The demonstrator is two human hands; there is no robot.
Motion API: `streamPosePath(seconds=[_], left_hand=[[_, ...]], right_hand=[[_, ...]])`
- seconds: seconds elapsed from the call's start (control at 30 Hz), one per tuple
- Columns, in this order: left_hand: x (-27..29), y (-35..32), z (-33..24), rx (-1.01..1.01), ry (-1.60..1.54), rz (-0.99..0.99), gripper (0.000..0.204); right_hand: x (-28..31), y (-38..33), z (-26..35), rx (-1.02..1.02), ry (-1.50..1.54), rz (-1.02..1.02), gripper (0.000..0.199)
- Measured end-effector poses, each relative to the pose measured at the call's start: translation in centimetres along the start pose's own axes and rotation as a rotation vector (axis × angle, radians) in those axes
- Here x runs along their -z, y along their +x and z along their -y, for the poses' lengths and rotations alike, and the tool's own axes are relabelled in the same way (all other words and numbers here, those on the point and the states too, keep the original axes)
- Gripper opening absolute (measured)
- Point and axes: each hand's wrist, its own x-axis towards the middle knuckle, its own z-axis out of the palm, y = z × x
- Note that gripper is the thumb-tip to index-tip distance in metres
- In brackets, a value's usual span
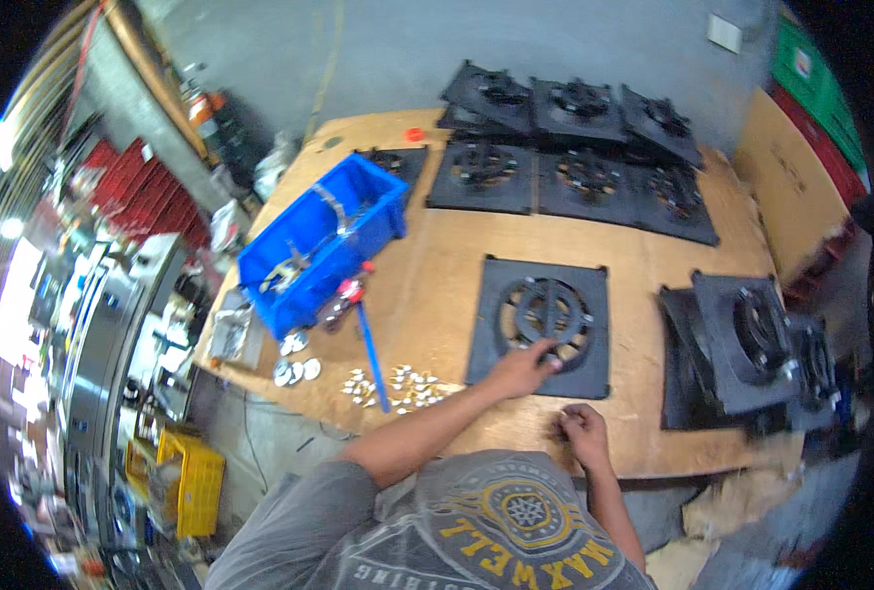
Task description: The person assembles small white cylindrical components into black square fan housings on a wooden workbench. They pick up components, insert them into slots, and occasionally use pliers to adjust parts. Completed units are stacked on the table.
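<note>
In front of me on the wooden table lies a black square panel (594, 295) with a round slotted opening. A dark ring with a crossbar (551, 307) sits in that opening. My left hand (522, 371) reaches across to the ring's near edge, its fingers closed there on something small that I cannot make out. Near the table's front edge, just below the panel, my right hand (584, 433) is held with curled fingers, apart from the panel. Whatever its fingers hold, if anything, is hidden.
Left of the panel stand a blue bin (290, 246) with metal parts, a red-capped bottle (339, 303), a blue stick (372, 356) and several small white-and-brass pieces (412, 385). Similar black panels (481, 177) line the far side; more panels (742, 344) are stacked at right.
</note>
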Motion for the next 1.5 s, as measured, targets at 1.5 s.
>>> streamPosePath(seconds=[1.5], left_hand=[[9.1, -9.0, -8.9, -0.555, 0.309, -0.096, 0.026]], right_hand=[[-2.3, -3.4, 10.8, 0.131, 0.353, 0.212, 0.027]])
